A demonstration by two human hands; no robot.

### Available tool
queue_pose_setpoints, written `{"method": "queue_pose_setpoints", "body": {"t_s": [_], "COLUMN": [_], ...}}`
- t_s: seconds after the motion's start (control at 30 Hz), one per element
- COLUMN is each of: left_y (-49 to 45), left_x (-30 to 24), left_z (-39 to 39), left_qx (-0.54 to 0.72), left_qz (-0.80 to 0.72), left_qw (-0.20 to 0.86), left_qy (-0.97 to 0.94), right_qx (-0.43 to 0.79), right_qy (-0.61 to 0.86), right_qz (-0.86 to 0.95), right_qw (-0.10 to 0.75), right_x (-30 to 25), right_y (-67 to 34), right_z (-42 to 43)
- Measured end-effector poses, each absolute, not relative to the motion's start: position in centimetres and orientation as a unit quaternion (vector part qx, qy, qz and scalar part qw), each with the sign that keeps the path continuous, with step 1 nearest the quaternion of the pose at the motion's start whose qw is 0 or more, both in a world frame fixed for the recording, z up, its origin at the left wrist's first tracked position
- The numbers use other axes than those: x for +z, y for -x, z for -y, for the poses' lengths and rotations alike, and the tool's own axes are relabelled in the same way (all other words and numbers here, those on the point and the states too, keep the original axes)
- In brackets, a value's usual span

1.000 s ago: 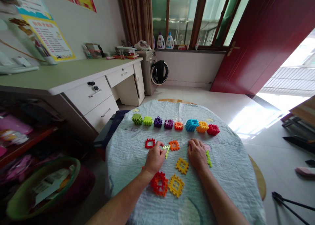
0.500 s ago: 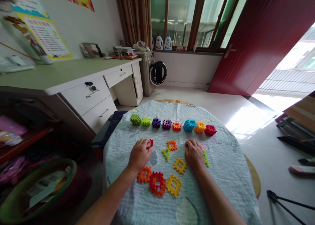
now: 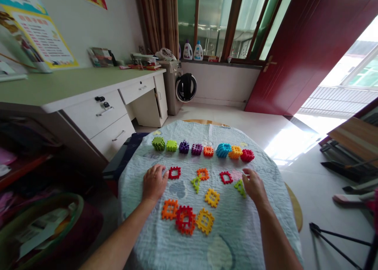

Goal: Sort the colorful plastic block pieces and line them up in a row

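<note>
My left hand (image 3: 154,182) rests on the cloth, its thumb just beside a red square frame block (image 3: 174,167), and holds nothing. To the right, my right hand (image 3: 254,186) is loosely open next to a green triangular block (image 3: 240,188). Another red square frame block (image 3: 226,173) lies flat a little left of it. Between the hands, a green triangular block (image 3: 195,184) overlaps an orange square block (image 3: 204,172). Closer to me lie a yellow block (image 3: 212,193), an orange block (image 3: 169,204), a red block (image 3: 180,215) and a larger yellow block (image 3: 204,215).
A row of stacked blocks stands along the far side, including green (image 3: 158,144), purple (image 3: 196,149), blue (image 3: 223,150) and red (image 3: 247,156) stacks. They sit on a round table with a pale blue cloth (image 3: 248,230). A basket (image 3: 79,211) stands at lower left.
My hands have moved apart, left hand leftward and right hand rightward. The left has let go of its red square block; another red square and the right green triangle now show uncovered.
</note>
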State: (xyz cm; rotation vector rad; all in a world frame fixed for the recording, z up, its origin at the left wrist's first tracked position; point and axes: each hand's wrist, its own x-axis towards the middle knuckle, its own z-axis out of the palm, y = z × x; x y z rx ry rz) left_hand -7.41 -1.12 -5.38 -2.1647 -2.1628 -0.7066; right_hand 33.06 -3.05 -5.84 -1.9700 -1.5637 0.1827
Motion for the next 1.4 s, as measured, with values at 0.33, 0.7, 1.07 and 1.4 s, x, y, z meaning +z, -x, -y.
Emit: {"method": "queue_pose_setpoints", "body": {"t_s": [0.33, 0.7, 1.07, 1.4], "left_y": [7.8, 7.6, 7.5, 7.4], "left_x": [-5.8, -6.1, -5.9, -5.9], "left_z": [1.0, 0.8, 0.9, 0.9], "left_qx": [-0.227, -0.241, -0.243, -0.258], "left_qz": [0.679, 0.683, 0.690, 0.690], "left_qw": [0.018, 0.020, 0.011, 0.002], "left_qy": [0.698, 0.689, 0.681, 0.676], "right_qx": [0.063, 0.041, 0.180, 0.201], "right_qy": [0.774, 0.785, 0.560, 0.565], "right_qz": [0.599, 0.579, 0.765, 0.770], "right_qw": [0.198, 0.217, 0.261, 0.219], "right_x": [-7.1, -7.5, -3.4, -3.0], "right_y": [-31.7, -31.5, -20.7, -16.7], "right_z": [5.8, 6.6, 4.1, 3.9]}}
